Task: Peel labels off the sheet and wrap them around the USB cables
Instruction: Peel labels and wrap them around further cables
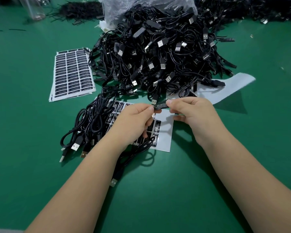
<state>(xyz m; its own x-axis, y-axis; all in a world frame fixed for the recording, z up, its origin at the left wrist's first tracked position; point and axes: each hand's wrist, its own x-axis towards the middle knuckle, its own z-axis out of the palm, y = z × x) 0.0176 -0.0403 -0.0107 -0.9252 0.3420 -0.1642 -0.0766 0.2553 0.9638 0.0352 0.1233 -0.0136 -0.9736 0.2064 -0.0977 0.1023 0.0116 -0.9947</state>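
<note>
- We are seeing a stack of full label sheets lying far left.
- Our left hand and right hand are pinching one label above the partly hidden sheet.
- A plastic bag, cut off by the frame, is spilling USB cables.

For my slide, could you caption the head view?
Both hands pinch a black label above a part-used sheet, cable pile behind.

Both forearms reaching forward, left hand and right hand close together, fingers pinching.

Black white-lettered label, black USB cables, green table
</note>
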